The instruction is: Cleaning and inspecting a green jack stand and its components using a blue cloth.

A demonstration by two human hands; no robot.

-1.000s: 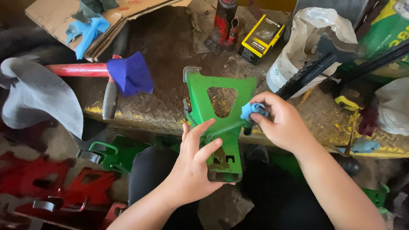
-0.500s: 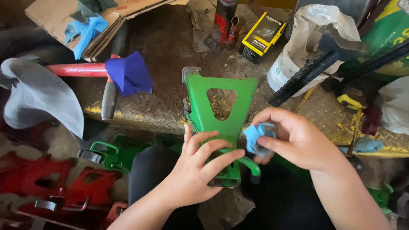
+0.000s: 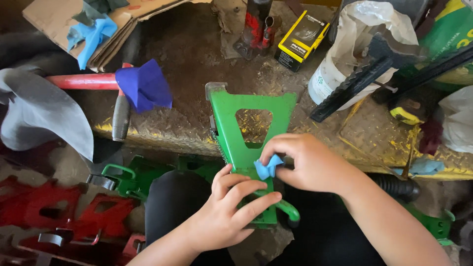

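My right hand (image 3: 308, 165) has slid the little blue rag (image 3: 267, 167) back down the green jack stand (image 3: 251, 148), so it's now on the face just under the triangular cutout instead of out at the right edge where it was a second ago. The fingers are pinched shut on the rag. My left hand (image 3: 226, 212) hasn't really budged (it's the clamp here): fingers wrapped closed around the lower end of the stand, touching the curved green handle (image 3: 290, 212). The stand is propped over my lap with its top leaning on the edge of the grimy metal counter (image 3: 374, 133). I'd say the wiping has moved on to the middle of the face.
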